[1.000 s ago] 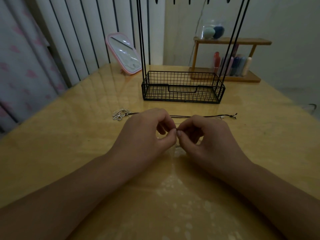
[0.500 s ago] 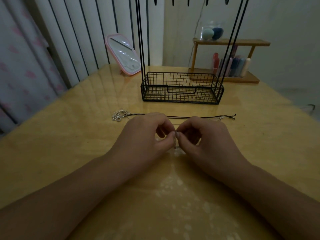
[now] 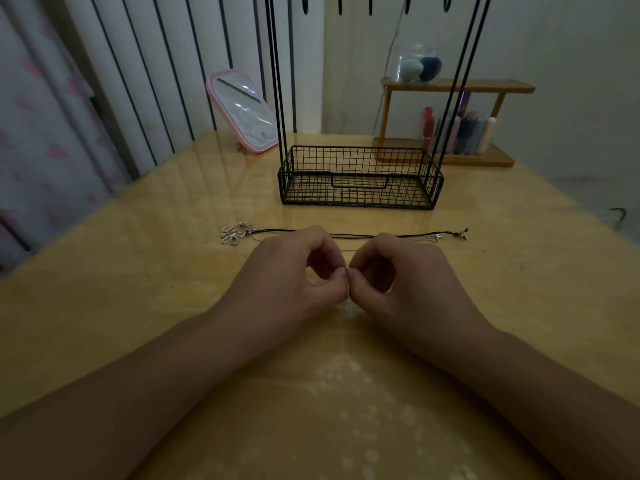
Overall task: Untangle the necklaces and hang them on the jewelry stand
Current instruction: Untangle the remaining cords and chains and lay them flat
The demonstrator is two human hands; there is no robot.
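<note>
Head view, read from left to right. A pink-framed mirror leans at the far left of the worktop. Nearer, the necklaces lie stretched across the worktop in a thin line, with a silver cluster of pendants or chain loops at their left end and small clasps at their right end; they lie just behind my knuckles. My left hand and right hand meet at centre, thumb and forefinger of each pinched together on a fine strand that is too thin to identify with certainty; I judge it to be one chain being teased free. I expect the cords to be very light, limp and easily snagged, so the best hold is a fingertip pinch near a clasp or pendant, without pulling against a knot. Behind stands the black wire jewelry stand: its basket base appears empty, and its hooks at the top edge carry nothing visible. At far right, a wooden shelf bears a clear jar holding two makeup sponges, with upright tubes ranged below.
</note>
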